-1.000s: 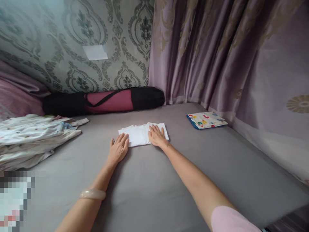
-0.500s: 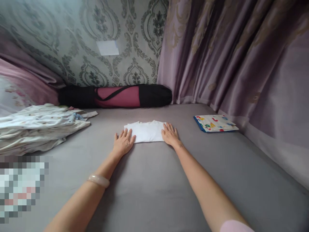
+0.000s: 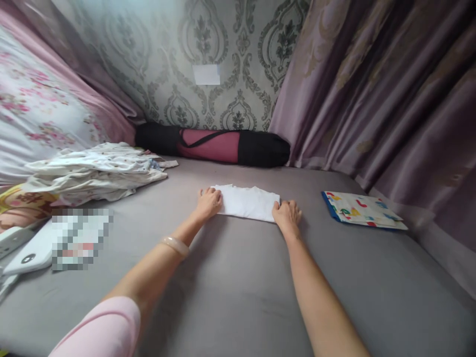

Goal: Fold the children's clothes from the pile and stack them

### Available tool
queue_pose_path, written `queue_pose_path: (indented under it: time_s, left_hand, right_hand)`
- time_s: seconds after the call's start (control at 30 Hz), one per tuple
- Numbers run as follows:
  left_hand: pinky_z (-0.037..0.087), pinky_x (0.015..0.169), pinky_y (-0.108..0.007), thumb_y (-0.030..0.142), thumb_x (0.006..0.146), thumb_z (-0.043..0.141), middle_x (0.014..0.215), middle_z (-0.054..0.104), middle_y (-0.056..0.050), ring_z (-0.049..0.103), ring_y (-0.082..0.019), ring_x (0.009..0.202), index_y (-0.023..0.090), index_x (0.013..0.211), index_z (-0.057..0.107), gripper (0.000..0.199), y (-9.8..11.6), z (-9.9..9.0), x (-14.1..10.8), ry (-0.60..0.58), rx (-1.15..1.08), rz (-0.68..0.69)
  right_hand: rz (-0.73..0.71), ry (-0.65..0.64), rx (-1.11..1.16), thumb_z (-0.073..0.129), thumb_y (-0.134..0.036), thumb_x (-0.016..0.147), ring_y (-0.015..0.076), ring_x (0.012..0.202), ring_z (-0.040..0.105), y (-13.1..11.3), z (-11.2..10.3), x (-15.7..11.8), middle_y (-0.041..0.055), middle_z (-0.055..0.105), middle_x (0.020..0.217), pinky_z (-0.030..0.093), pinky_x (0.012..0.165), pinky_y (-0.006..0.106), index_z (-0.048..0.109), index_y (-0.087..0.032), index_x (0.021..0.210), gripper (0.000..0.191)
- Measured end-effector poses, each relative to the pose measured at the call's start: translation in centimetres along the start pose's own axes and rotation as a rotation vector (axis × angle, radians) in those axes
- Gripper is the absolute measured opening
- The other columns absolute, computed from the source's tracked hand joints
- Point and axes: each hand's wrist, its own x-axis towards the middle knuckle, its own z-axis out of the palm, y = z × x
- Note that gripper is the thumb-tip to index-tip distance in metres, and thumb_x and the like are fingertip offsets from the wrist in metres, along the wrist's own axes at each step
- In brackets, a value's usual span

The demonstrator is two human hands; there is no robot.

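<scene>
A white folded garment [image 3: 247, 203] lies flat on the grey bed sheet in front of me, forming a wide strip with a slightly uneven far edge. At its left end, my left hand [image 3: 209, 202] has its fingers curled over the edge; a pale bangle circles that wrist. The right end is pinched by my right hand [image 3: 288, 214], its thumb on the near side of the cloth and the fingers bent beyond the edge. Fingertips of both hands are partly hidden.
To the right lies a folded colourful-print cloth with blue edging [image 3: 362, 210]. A heap of pale clothes [image 3: 100, 171] is at the left, near a white device [image 3: 37, 248] and a blurred-out item. A black and pink long bag [image 3: 211, 146] rests against the wall. Curtains [image 3: 372, 89] hang at right.
My flat, spread hands have curled their fingers around the two ends of the white garment. The view has turned left, so more of the bed's left side shows.
</scene>
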Motion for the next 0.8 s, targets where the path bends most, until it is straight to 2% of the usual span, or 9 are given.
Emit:
queue_pose_path:
  time_s: [0.13, 0.27, 0.33, 0.43, 0.53, 0.6, 0.7, 0.8]
  left_hand:
    - [0.025, 0.113, -0.044, 0.013, 0.087, 0.038, 0.133, 0.056, -0.01, 0.046, -0.022, 0.127, 0.019, 0.127, 0.054, 0.043, 2.0, 0.4, 0.4, 0.02, -0.136, 0.141]
    - [0.028, 0.112, -0.041, 0.017, 0.092, 0.035, 0.137, 0.053, -0.01, 0.042, -0.022, 0.132, 0.018, 0.131, 0.051, 0.043, 4.1, 1.2, 0.9, -0.037, -0.2, 0.266]
    - [0.028, 0.113, -0.043, 0.02, 0.093, 0.034, 0.139, 0.051, -0.011, 0.039, -0.023, 0.135, 0.018, 0.134, 0.048, 0.044, 4.8, 1.9, 1.3, -0.067, -0.21, 0.267]
    - [0.026, 0.114, -0.045, 0.022, 0.094, 0.033, 0.142, 0.049, -0.011, 0.035, -0.024, 0.138, 0.017, 0.137, 0.046, 0.044, 5.6, 2.8, 2.1, -0.092, -0.21, 0.232]
    - [0.025, 0.114, -0.047, 0.026, 0.096, 0.032, 0.142, 0.049, -0.012, 0.037, -0.025, 0.137, 0.017, 0.135, 0.047, 0.042, 6.1, 3.3, 2.6, -0.094, -0.208, 0.205]
    - [0.024, 0.114, -0.049, 0.028, 0.097, 0.031, 0.144, 0.047, -0.012, 0.035, -0.026, 0.138, 0.017, 0.134, 0.046, 0.042, 6.4, 3.6, 2.7, -0.096, -0.204, 0.183]
    - [0.02, 0.115, -0.049, 0.029, 0.097, 0.03, 0.147, 0.043, -0.012, 0.03, -0.026, 0.14, 0.017, 0.136, 0.043, 0.043, 6.7, 3.8, 2.7, -0.096, -0.187, 0.146]
    - [0.02, 0.115, -0.049, 0.027, 0.096, 0.031, 0.147, 0.043, -0.011, 0.03, -0.026, 0.14, 0.017, 0.136, 0.044, 0.043, 6.9, 3.8, 2.7, -0.094, -0.177, 0.144]
  right_hand:
    - [0.003, -0.076, 0.024, 0.042, -0.037, 0.092, 0.0339, 0.111, 0.056, -0.5, -0.9, -0.2, 0.0242, 0.06, 0.113, 0.041, 0.09, 0.042, 0.068, -0.007, 0.108, 0.043]
    - [-0.005, -0.185, 0.111, 0.045, -0.037, 0.091, 0.0335, 0.106, 0.061, -1.0, -1.1, 0.0, 0.0255, 0.061, 0.115, 0.045, 0.085, 0.04, 0.064, -0.005, 0.113, 0.043]
    - [0.021, -0.2, 0.207, 0.048, -0.034, 0.089, 0.0338, 0.105, 0.062, -1.1, -1.0, 0.4, 0.026, 0.063, 0.111, 0.046, 0.085, 0.04, 0.064, -0.005, 0.113, 0.041]
    - [0.105, -0.198, 0.427, 0.053, -0.034, 0.086, 0.0327, 0.098, 0.065, -1.1, -0.7, 1.3, 0.025, 0.068, 0.1, 0.049, 0.08, 0.038, 0.068, -0.006, 0.103, 0.036]
    - [0.181, -0.247, 0.622, 0.054, -0.041, 0.085, 0.0243, 0.068, 0.068, -1.0, -0.1, 1.9, 0.016, 0.07, 0.079, 0.052, 0.058, 0.032, 0.07, -0.011, 0.087, 0.034]
    - [0.26, -0.311, 0.832, 0.056, -0.042, 0.084, 0.017, 0.051, 0.06, -0.9, 0.3, 2.0, 0.0081, 0.066, 0.063, 0.048, 0.045, 0.026, 0.067, -0.013, 0.077, 0.031]
    - [0.359, -0.409, 1.123, 0.062, -0.031, 0.079, 0.0111, 0.043, 0.052, -0.8, 0.6, 2.1, 0.0013, 0.059, 0.053, 0.04, 0.038, 0.02, 0.061, -0.015, 0.068, 0.02]
    - [0.359, -0.485, 1.202, 0.062, -0.014, 0.073, 0.0102, 0.046, 0.054, -0.6, 0.4, 2.2, 0.0002, 0.061, 0.056, 0.043, 0.042, 0.018, 0.06, -0.015, 0.068, 0.005]
